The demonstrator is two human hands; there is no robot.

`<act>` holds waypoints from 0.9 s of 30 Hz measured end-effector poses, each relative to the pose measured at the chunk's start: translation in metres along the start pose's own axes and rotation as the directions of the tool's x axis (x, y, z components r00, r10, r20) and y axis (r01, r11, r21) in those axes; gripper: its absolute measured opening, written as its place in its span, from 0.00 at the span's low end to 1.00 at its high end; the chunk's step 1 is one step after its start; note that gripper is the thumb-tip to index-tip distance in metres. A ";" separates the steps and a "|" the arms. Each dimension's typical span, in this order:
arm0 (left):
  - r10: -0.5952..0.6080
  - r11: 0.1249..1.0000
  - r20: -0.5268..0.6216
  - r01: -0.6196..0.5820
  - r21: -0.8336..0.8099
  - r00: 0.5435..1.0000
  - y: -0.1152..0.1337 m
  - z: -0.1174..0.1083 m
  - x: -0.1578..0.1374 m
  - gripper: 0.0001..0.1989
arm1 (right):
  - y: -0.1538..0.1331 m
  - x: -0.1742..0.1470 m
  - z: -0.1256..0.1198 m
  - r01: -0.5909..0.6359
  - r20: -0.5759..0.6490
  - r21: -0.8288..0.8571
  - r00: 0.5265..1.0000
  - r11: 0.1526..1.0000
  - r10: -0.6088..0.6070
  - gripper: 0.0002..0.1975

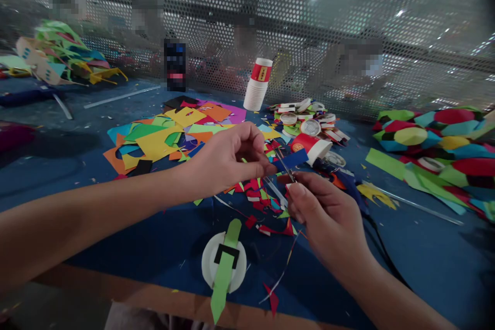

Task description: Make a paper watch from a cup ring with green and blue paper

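My left hand is closed, thumb and fingers pinching one end of a small blue paper strip. In my right hand is a pair of scissors. Their thin metal blades point up and to the left, across the strip; the handles are hidden by my fingers. Below both hands, near the table's front edge, lies a watch-like paper piece: a white disc with a green strip threaded through a black square. Red and white paper scraps lie under my hands.
Coloured paper sheets spread behind my left hand. A stack of paper cups stands farther back, near a tipped red cup and cut cup pieces. At right are a blue glue gun, its black cable and colourful paper pieces.
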State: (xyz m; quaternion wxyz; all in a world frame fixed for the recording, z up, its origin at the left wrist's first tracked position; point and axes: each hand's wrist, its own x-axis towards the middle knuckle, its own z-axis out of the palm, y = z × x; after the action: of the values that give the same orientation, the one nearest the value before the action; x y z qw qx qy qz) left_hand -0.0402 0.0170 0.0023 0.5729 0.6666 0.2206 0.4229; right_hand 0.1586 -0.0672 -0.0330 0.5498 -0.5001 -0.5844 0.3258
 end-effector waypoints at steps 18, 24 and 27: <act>-0.129 0.980 -0.004 0.128 0.153 0.992 -0.001 -0.003 0.003 0.17 | 0.007 0.002 0.004 -0.102 0.037 0.056 0.994 0.993 0.100 0.26; -0.248 0.854 0.030 0.205 0.478 0.968 0.007 -0.034 0.016 0.05 | 0.011 0.011 0.000 -0.131 -0.031 0.028 0.991 0.991 0.132 0.24; -0.307 0.747 0.035 0.218 0.628 0.951 0.006 -0.049 0.020 0.04 | 0.011 0.014 -0.002 -0.151 -0.052 -0.032 0.987 0.988 0.150 0.22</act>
State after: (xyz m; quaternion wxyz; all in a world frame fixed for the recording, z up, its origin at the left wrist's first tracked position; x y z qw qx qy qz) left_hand -0.0709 0.0594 0.0135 0.3911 0.8060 0.3986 0.1963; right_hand 0.1645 -0.0510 -0.0389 0.5290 -0.5604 -0.5368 0.3435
